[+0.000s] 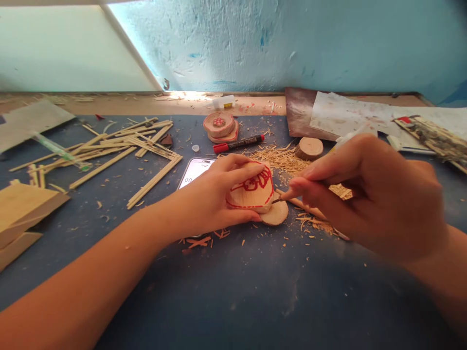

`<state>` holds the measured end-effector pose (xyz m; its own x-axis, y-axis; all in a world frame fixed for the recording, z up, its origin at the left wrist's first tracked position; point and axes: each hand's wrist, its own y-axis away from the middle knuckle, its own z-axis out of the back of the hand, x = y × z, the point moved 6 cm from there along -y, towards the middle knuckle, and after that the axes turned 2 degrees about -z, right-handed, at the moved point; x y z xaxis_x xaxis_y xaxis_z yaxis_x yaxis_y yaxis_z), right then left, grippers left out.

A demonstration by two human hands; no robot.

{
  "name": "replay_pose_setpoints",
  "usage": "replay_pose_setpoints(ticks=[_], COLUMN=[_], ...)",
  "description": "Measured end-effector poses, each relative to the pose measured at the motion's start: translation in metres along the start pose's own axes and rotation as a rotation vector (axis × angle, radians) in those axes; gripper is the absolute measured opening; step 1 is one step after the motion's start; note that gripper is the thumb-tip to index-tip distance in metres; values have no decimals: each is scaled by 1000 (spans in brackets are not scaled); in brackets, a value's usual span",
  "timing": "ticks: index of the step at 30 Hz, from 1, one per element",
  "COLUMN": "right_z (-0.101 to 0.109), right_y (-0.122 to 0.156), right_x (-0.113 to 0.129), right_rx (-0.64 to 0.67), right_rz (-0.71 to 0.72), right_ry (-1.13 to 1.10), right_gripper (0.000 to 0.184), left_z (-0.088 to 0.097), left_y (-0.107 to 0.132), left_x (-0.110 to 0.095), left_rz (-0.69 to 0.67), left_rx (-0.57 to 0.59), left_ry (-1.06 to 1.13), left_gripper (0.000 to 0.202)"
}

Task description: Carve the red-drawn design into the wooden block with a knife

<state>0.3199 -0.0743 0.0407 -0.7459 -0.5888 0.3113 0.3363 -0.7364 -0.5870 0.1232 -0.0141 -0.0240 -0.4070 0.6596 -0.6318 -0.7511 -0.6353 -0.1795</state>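
Observation:
My left hand (239,187) grips a pale wooden slice (251,197) by its edges, tilted up over the table. Its face bears a red drawing, with a red line along the rim. In my right hand (368,199) a slim tool (278,199) is pinched like a pen. The dark tip of that tool is at the slice's lower right edge; whether it touches, I cannot tell. Most of its shaft is hidden by my fingers. Below the held slice lies a smaller plain wooden disc (276,214). Partly under my left hand is a lit phone (195,171).
Wood shavings (280,159) lie behind the slice, near a red marker (239,144), a bark-edged round (309,147) and stacked painted slices (219,125). Thin sticks (105,146) and wooden blocks (25,209) are on the left. Paper sheets (335,114) lie back right.

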Motion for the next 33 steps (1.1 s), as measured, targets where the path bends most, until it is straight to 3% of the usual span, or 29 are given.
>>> replay_pose_setpoints(ticks=[5,8,13,18,25,29,33], right_z=[-1,-2,3,10,7,11,6], right_y=[8,11,7,5,15,17,17], right_x=[0,-4,-5,-4,-13,-11,-15], right_rx=[-50,-54,-92,-180,-122,-156,-151], right_rz=[28,-1,-132,-100,-93,-65,-38], right_ry=[-135,-286,-340,-269,-208,-170,-181], right_gripper=[10,28,46,25,29,29,40], left_z=[1,1,1,1,9,10,8], left_y=[-1,0,1,1,2,3,3], left_x=[0,1,-3,-3,0,-4,-4], left_rz=[20,35,27,47,92,71,91], left_rx=[0,-4,-17,-10,-69,-42,-30], left_ry=[9,11,-7,-29,-41,-87,-199], left_gripper=[80,80,80,80,86,85,85])
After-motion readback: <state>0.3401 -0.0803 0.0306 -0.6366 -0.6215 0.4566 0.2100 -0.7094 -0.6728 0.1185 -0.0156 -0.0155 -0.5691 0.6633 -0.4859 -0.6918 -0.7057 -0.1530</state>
